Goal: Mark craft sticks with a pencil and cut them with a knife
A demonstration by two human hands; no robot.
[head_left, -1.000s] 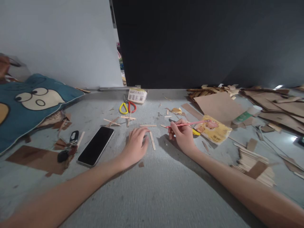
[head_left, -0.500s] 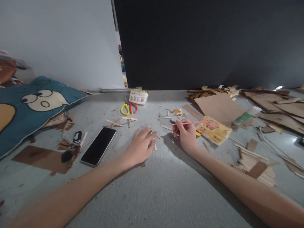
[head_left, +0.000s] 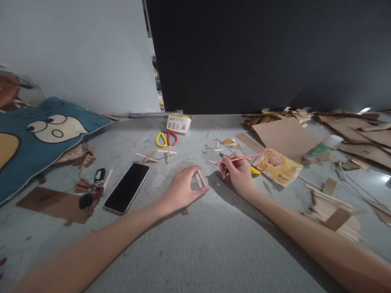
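My left hand (head_left: 182,186) rests on the grey tabletop, thumb and forefinger spread apart. Between them, two short wooden craft stick pieces (head_left: 200,179) lie side by side; the fingertips are close to their ends, and I cannot tell if they touch. My right hand (head_left: 237,173) is closed around a slim pink pencil (head_left: 253,156), tilted with its far end up to the right. Below its tip lies another light stick (head_left: 214,162). Partly hidden behind the right hand is a tool with a yellow handle (head_left: 255,170).
A phone (head_left: 127,188), keys (head_left: 94,189) and a blue cushion (head_left: 55,134) are on the left. Scissors (head_left: 166,139), crossed sticks (head_left: 167,152) and a small packet (head_left: 179,123) lie ahead. On the right are a yellow packet (head_left: 279,167), glue stick (head_left: 323,147), cardboard (head_left: 287,132) and stacked sticks (head_left: 330,211).
My left hand's thumb and forefinger have spread, uncovering the two stick pieces, which now lie parallel. My right hand still holds the pencil and has barely shifted.
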